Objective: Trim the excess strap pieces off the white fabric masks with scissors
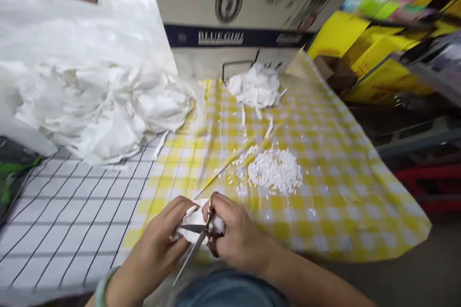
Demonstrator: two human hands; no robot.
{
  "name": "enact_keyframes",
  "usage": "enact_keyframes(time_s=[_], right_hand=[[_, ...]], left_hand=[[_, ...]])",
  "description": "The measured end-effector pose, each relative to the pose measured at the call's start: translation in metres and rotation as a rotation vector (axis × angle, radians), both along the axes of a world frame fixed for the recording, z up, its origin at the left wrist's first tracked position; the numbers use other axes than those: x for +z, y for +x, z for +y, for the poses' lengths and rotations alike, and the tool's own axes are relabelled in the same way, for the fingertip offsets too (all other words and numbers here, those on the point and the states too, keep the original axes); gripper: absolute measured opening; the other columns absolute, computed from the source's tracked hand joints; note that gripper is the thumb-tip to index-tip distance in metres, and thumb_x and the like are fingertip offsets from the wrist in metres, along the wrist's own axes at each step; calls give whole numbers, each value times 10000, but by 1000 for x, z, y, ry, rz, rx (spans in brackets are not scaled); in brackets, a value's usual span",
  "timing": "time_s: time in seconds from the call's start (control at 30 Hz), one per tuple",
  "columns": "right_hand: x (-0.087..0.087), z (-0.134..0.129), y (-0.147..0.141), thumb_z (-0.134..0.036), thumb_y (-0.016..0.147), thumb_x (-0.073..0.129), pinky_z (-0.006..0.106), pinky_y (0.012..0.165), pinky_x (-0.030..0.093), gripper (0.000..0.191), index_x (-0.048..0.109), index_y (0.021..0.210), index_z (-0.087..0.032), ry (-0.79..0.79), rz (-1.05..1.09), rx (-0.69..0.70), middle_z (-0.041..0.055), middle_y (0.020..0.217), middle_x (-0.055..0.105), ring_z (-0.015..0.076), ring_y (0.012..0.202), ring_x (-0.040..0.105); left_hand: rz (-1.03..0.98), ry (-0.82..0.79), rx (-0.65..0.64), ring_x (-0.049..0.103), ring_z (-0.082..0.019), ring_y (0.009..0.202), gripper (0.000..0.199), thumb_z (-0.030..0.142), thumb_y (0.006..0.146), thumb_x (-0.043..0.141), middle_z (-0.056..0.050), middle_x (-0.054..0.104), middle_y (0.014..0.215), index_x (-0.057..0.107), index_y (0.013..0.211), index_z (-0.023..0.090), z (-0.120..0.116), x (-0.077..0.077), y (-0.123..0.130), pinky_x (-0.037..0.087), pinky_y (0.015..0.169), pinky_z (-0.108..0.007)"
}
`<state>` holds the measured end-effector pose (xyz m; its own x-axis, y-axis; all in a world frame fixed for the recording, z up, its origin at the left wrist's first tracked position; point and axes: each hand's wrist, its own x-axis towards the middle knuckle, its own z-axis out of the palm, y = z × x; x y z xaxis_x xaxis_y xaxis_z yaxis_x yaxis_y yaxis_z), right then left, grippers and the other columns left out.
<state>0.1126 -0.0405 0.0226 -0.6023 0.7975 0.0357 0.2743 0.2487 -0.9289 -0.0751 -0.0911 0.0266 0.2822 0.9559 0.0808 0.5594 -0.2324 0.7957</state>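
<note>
My left hand pinches a folded white fabric piece near the table's front edge. In my right hand is a pair of scissors, fingers through the handles. The blades stand apart, one lying over the white piece and the other pointing down toward me. Beyond my hands, a pile of small white cut bits lies on the yellow checked cloth, with loose bits scattered to its left. Behind it sits a crumpled heap of white pieces, with thin white strips in front.
A large mound of crumpled white material covers the back left, over a white cloth with dark grid lines. Boxes with dark lettering stand against the back. Yellow packages are at the right, beyond the table edge.
</note>
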Motion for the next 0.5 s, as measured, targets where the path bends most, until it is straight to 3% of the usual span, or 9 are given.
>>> enact_keyframes(time_s=[0.07, 0.17, 0.23, 0.3, 0.37, 0.4, 0.5], right_hand=[[21, 33, 1, -57, 610, 579, 188, 589, 429, 283, 467, 809, -224, -55, 167, -85, -44, 767, 538, 108, 660, 513], [66, 116, 11, -158, 658, 639, 193, 584, 437, 253, 497, 859, -218, 42, 266, -266, -40, 778, 579, 115, 667, 538], [100, 183, 19, -212, 663, 666, 228, 640, 465, 262, 512, 875, -214, 228, 176, -472, -33, 791, 609, 135, 691, 564], [128, 246, 30, -242, 687, 671, 263, 696, 475, 239, 507, 860, -214, 416, -68, -667, -17, 813, 622, 155, 727, 583], [139, 290, 41, -244, 695, 677, 312, 765, 477, 234, 501, 845, -212, 447, -135, -718, 26, 884, 634, 194, 815, 600], [136, 303, 45, -247, 684, 693, 344, 803, 471, 252, 496, 838, -210, 453, -163, -737, 57, 934, 634, 221, 875, 600], [97, 300, 44, -273, 696, 711, 404, 871, 445, 267, 494, 840, -213, 454, -210, -709, 108, 1031, 624, 274, 999, 571]], left_hand=[[-24, 130, 56, 556, -144, 712, 114, 117, 887, 480, -11, 572, 830, 545, 905, 208, 41, 26, 9, 460, 611, -248], [1, 374, 162, 512, -150, 656, 82, 125, 824, 535, 1, 525, 731, 527, 775, 190, 135, 71, 27, 437, 603, -272], [-69, 488, 253, 570, -183, 748, 55, 151, 821, 549, -36, 579, 822, 581, 863, 166, 206, 95, 43, 489, 702, -320], [-94, 513, 265, 613, -234, 962, 300, 183, 819, 583, -114, 601, 1113, 586, 1116, 141, 261, 105, 58, 518, 842, -380], [-94, 495, 283, 591, -282, 1109, 426, 173, 810, 585, -178, 532, 1295, 546, 1231, 121, 284, 92, 68, 507, 932, -448], [-86, 475, 280, 587, -288, 1139, 435, 168, 806, 589, -187, 524, 1320, 549, 1237, 119, 282, 77, 70, 498, 965, -464], [-57, 393, 236, 632, -249, 1081, 305, 163, 775, 627, -123, 642, 1167, 633, 1079, 161, 234, 18, 63, 508, 982, -414]])
